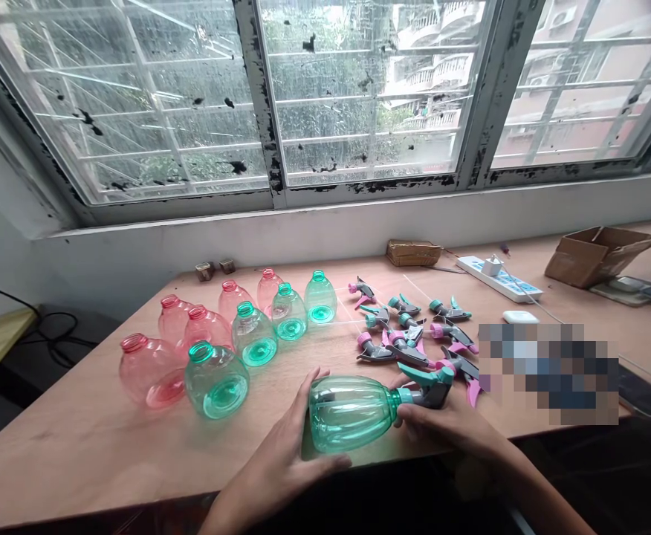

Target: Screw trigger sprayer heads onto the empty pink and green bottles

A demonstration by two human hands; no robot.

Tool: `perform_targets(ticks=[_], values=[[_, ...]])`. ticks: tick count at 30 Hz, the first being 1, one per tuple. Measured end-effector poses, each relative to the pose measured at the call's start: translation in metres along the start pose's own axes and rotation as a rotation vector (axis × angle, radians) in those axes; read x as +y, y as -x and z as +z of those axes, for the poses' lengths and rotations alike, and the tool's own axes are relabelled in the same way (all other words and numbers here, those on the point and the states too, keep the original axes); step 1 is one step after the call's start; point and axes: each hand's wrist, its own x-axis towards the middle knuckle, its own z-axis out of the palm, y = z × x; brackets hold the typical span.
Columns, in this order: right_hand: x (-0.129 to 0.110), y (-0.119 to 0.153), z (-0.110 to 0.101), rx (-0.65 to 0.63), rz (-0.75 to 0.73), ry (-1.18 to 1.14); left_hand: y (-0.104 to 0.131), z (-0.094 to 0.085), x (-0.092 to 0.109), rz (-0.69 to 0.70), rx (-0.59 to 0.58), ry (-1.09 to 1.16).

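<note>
A green transparent bottle (351, 412) lies sideways between my hands above the table's front edge, its neck pointing right. My left hand (297, 438) is wrapped round the bottle's base. At the neck, my right hand (442, 420) grips the spray head (429, 386), which is grey with a green trigger and sits on the bottle's mouth. Several open green bottles (217, 383) and pink bottles (152, 371) stand upright to the left. Several loose spray heads (406, 349), with pink or green collars, lie beyond my right hand.
The wooden table (80, 453) runs below a barred window. Toward the back right are a brown packet (413, 253), a power strip (501, 281), an open cardboard box (587, 260) and a white case (520, 317). A blurred patch covers items at right.
</note>
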Motion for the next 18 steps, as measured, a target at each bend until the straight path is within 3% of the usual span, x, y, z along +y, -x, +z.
perform_targets(ticks=[18], values=[[0.0015,-0.0027,0.0003,0.008,-0.02,0.008,0.0014,0.0016,0.0002,-0.011,0.035,0.049]])
